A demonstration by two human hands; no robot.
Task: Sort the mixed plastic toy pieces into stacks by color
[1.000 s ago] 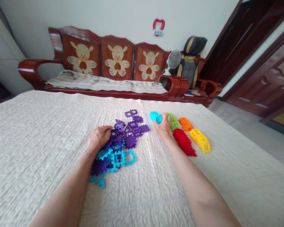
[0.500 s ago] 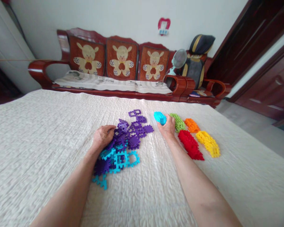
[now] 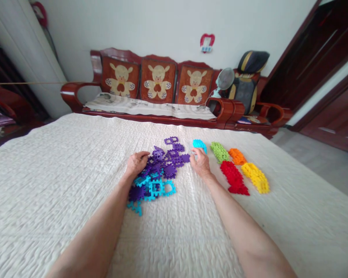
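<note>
Purple toothed plastic building pieces [image 3: 169, 170] lie in a loose heap, with turquoise toothed pieces [image 3: 156, 188] at its near side. At the heap's left edge is my left hand [image 3: 137, 163], its fingers curled together; whatever they may hold is hidden. My right hand [image 3: 201, 164] is over the bed between the heap and a small turquoise stack [image 3: 199, 144]. Its thumb and fingers are apart, with nothing seen between them, and its fingertips partly cover the near side of that stack.
To the right lie sorted rows of pieces: green [image 3: 220, 152], orange [image 3: 237, 156], red [image 3: 233, 177] and yellow [image 3: 255, 177]. They rest on a pale quilted cover [image 3: 84, 162]. Beyond its far edge stand a wooden sofa [image 3: 72, 94] and a small fan [image 3: 225, 79].
My right hand has let go of the turquoise stack and drawn back toward the purple heap. My left hand stays at the heap's left edge. The view has shifted left.
</note>
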